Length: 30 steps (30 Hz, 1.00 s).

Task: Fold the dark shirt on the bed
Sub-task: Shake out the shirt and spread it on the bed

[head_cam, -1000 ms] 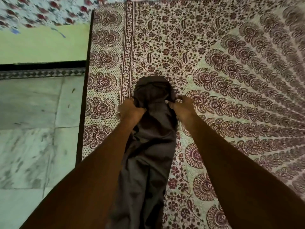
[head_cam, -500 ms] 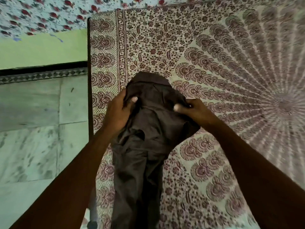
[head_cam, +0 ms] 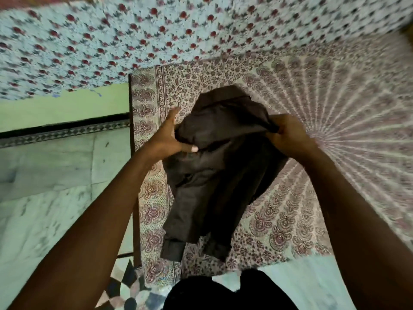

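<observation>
The dark shirt (head_cam: 214,171) was held up over the bed (head_cam: 312,121), pinched by the left hand (head_cam: 166,139) and gripped by the right hand (head_cam: 288,137) (likely so its length hung straight for folding).

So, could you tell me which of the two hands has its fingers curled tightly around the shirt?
The right hand, bunching the dark shirt in a fist; the left hand has its fingers spread, thumb pressing the cloth.

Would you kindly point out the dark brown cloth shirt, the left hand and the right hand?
dark brown cloth shirt (head_cam: 207,189): head view, middle of its hanging body.
left hand (head_cam: 166,137): head view, back of the hand.
right hand (head_cam: 289,136): head view, knuckles.
</observation>
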### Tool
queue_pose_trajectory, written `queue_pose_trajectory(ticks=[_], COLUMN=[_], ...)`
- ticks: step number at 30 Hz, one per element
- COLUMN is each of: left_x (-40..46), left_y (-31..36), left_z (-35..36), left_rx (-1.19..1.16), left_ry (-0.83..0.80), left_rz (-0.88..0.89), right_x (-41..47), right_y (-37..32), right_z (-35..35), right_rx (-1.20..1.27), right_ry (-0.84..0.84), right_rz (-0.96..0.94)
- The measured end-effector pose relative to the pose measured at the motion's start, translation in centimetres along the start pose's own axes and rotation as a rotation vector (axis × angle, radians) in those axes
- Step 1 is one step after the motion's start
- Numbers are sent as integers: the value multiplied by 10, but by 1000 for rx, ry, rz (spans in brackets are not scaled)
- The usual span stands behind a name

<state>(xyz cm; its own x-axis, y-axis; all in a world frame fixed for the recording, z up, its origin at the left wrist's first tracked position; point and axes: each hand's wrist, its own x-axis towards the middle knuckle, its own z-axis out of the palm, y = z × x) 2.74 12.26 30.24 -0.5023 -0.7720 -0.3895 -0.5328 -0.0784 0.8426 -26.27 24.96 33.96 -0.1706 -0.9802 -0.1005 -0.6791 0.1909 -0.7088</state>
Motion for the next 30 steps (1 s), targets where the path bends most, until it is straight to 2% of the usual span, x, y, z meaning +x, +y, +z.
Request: queue_pose_trajectory(ticks=[3,5,8,11,14,17,19,23,27,30], left_x=[-23,-43,-67,-87,-101,-114,-121,-133,-138,-139], left_y=[44,70,100,131,158,180,188,204,211,215], left_z=[3,11,33,64,92,111,118,122,127,131], left_rx=[41,-6,-179,-198,-234,-333,-340,-116,127,244], left_ry=[-184,-235,-121,-38,2,87,119,225,257,235], left_rz=[-78,-88,4,110,144,194,220,216,298,368], right_x=[-28,-46,-63,-77,-94,-112,-120,-127,-133,-141], right_y=[-12,-9,8,26,24,18,23,36,39,35], right_z=[-38,-68,-107,-142,-173,-198,-211,-229,-236,-236], right_rx=[-24,-11,-4,8,13,105,68,15,-182,-215], right_ry=[96,117,151,128,107,-28,-116,-105,115,231], right_rz=[-108,-169,-239,-285,-326,-249,-192,-154,-158,-181])
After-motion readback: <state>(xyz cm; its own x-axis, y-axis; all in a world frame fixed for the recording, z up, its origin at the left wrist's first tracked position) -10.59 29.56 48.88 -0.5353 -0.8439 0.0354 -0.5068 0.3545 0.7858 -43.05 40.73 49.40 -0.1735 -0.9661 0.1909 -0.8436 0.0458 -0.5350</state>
